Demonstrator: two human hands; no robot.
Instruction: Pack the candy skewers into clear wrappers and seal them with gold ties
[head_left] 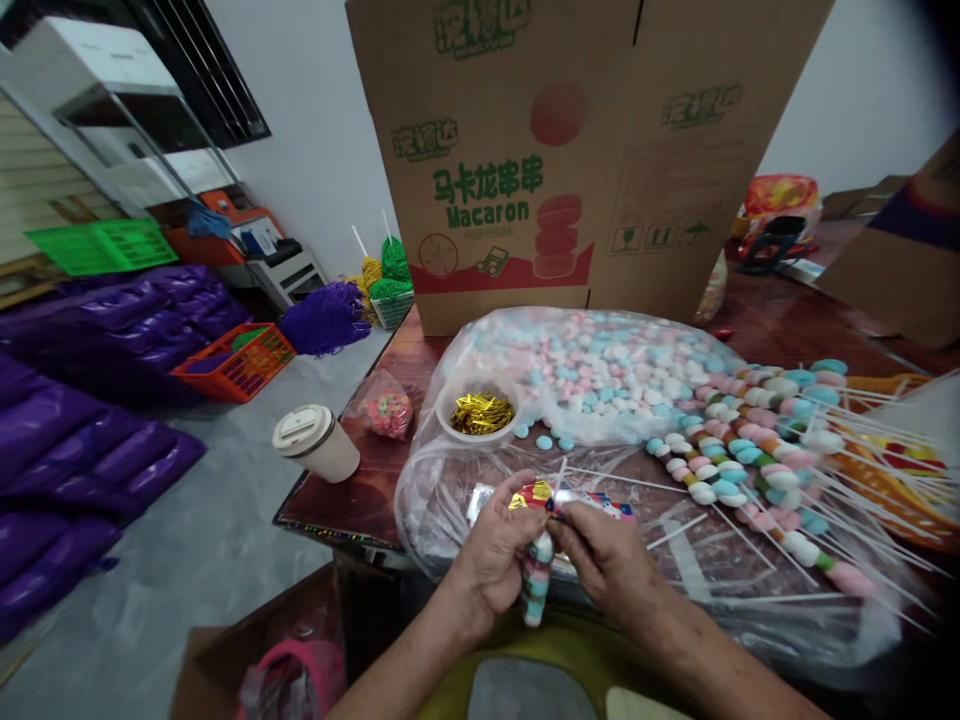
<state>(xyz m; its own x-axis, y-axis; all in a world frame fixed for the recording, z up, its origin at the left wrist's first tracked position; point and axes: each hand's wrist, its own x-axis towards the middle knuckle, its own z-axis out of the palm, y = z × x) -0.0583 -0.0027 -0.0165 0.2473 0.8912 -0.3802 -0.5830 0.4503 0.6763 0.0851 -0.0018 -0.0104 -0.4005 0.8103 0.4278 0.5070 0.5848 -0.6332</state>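
Observation:
Between my hands hangs a wrapped marshmallow skewer (535, 585), its pastel sweets pointing down and its white stick up. My left hand (495, 545) is closed, pinching the gathered neck of the wrapper. From the other side my right hand (604, 550) pinches at the same neck; whether a tie is between its fingertips I cannot make out. Behind the hands lie printed wrappers (592, 500), partly covered by them. A white bowl (444, 412) of gold twist ties (480, 413) stands just beyond. Several unwrapped marshmallow skewers (739, 450) are piled at the right.
A big clear bag of loose marshmallows (615, 370) spreads in front of a tall cardboard carton (495, 270). At the table's left edge stand a lidded paper cup (322, 450) and a small bag of sweets (388, 408). An orange basket (892, 500) sits at far right.

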